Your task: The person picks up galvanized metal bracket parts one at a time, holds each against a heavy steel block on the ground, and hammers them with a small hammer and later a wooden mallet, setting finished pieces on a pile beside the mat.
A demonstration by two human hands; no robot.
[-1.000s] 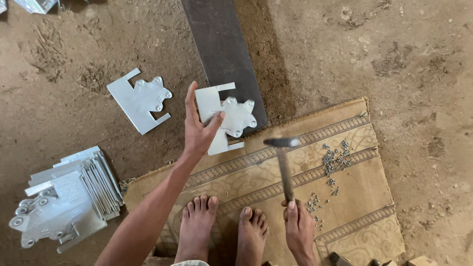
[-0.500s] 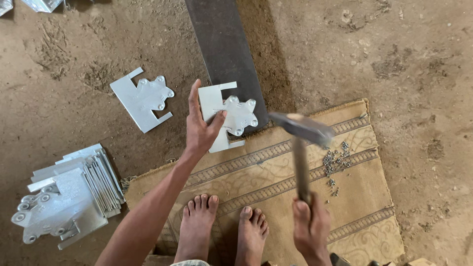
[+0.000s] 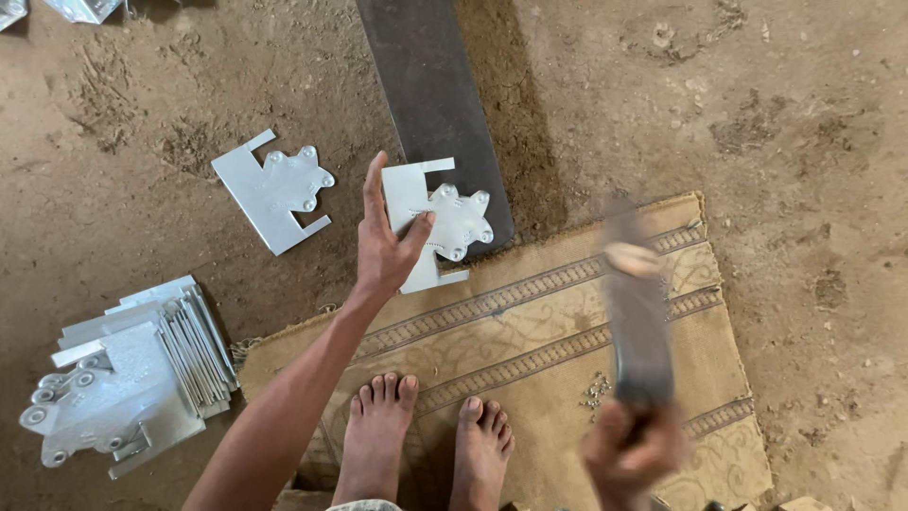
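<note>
Stack of metal plates (image 3: 123,378) on the dirt floor, a loose plate (image 3: 272,187) beyond it, then the left hand (image 3: 386,248), thumb pressing a metal plate (image 3: 437,222) against the dark beam (image 3: 430,95), and the right hand (image 3: 632,452) clenched round a motion-blurred hammer (image 3: 632,303) above the mat (image 3: 530,341).

The person's arms were bare, with no sleeve showing anywhere along the left forearm. The left hand (image 3: 386,248) wore no glove, ring or wristband, and its fingers (image 3: 373,185) were slim with short nails. The right hand (image 3: 632,452) was also ungloved but smeared by motion blur, so its details could not be made out. Both feet were bare, left foot (image 3: 376,435) and right foot (image 3: 482,449), toes uncovered, with no sandals or anklets. At the bottom edge a small strip of light, patterned cloth (image 3: 364,506) showed; what garment it belonged to could not be told.
</note>
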